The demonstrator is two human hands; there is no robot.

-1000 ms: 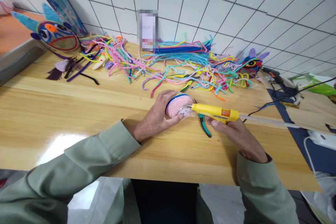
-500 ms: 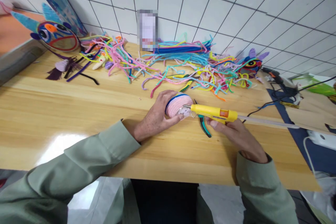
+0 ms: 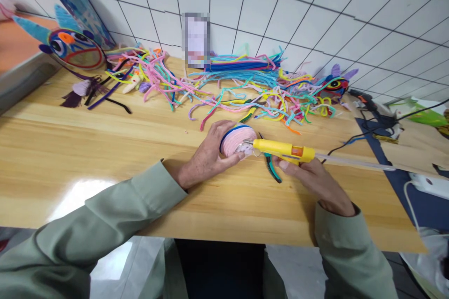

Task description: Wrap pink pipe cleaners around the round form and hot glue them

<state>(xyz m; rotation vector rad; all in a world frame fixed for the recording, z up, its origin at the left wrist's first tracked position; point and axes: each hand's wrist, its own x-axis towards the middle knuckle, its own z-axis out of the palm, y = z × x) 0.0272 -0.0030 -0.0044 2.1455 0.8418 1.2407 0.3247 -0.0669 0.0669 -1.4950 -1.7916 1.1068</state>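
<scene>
My left hand is wrapped round a round pink piece wound with pipe cleaner, which has a dark blue band round its edge. In my right hand is a yellow hot glue gun, with a clear glue stick jutting from its back. The metal nozzle is at the pale right side of the pink piece; whether it touches I cannot tell. Behind the gun, teal and black pliers lie on the table, partly hidden by it.
Tangled pipe cleaners lie along the tiled wall, with a blue bundle among them. A colourful fish-like figure and a tall can stand at left. Another figure, black cables and a white power strip are at right.
The view has shifted very slightly. Both hands, the pink piece and the glue gun hold nearly the same position.
</scene>
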